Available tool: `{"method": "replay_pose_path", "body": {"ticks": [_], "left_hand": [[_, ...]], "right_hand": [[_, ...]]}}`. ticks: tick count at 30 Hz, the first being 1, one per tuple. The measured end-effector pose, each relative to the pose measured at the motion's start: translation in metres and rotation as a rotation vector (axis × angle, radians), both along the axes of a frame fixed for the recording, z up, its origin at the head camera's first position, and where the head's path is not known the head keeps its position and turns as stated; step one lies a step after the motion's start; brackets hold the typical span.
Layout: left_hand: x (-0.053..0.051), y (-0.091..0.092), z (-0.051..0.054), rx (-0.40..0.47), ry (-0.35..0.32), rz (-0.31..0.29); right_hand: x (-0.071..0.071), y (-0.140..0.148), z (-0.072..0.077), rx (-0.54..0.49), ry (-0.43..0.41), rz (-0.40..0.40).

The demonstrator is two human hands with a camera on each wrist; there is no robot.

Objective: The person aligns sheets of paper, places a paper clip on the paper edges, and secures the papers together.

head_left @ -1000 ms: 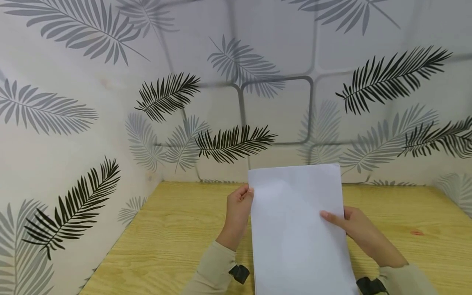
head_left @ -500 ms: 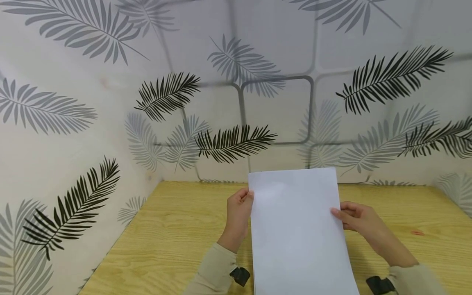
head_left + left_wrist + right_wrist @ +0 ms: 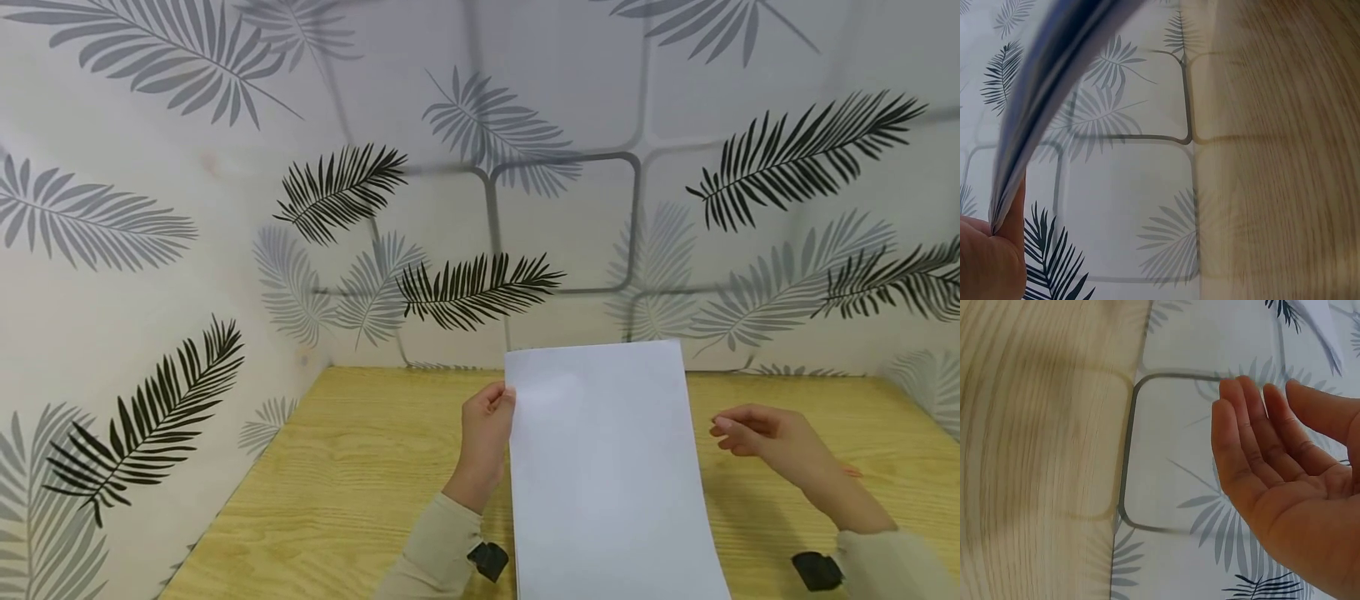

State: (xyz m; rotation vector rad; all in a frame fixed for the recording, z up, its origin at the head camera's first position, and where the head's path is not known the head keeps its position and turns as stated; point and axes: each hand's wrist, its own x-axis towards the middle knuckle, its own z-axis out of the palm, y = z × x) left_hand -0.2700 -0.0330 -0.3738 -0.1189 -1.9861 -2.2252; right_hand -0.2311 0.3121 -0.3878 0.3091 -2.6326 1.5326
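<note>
A white sheaf of paper (image 3: 607,475) stands tilted up in front of me, its lower end cut off by the bottom of the head view. My left hand (image 3: 486,433) pinches its left edge near the upper corner. Several layers show along the edge of the paper (image 3: 1041,94) in the left wrist view, gripped between thumb and fingers. To the right, apart from the sheaf, my right hand (image 3: 780,450) hovers above the table with loosely bent fingers. The right wrist view shows that right hand (image 3: 1291,469) with nothing in it.
The wooden table (image 3: 360,467) spreads out on both sides of the paper. A wall (image 3: 570,225) with a leaf pattern rises behind it, and another patterned wall (image 3: 135,308) stands at the left. Each wrist carries a small black camera (image 3: 487,562).
My right hand has let go of the paper's right edge and moved away to the right. The paper's upper right corner shifted slightly left and down. My left hand keeps its hold.
</note>
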Motion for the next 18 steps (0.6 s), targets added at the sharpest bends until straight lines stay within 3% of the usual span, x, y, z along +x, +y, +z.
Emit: {"method": "replay_pose_path", "body": {"ticks": [4, 11, 18], "left_hand": [[0.000, 0.001, 0.000, -0.001, 0.005, 0.001], [-0.001, 0.001, 0.001, 0.004, 0.005, -0.006], [0.000, 0.001, 0.000, -0.002, -0.021, -0.008]], "right_hand": [[0.000, 0.008, -0.002, 0.095, -0.002, -0.040], [-0.003, 0.028, -0.006, 0.378, 0.055, -0.149], [-0.006, 0.050, -0.009, 0.436, -0.027, -0.212]]}}
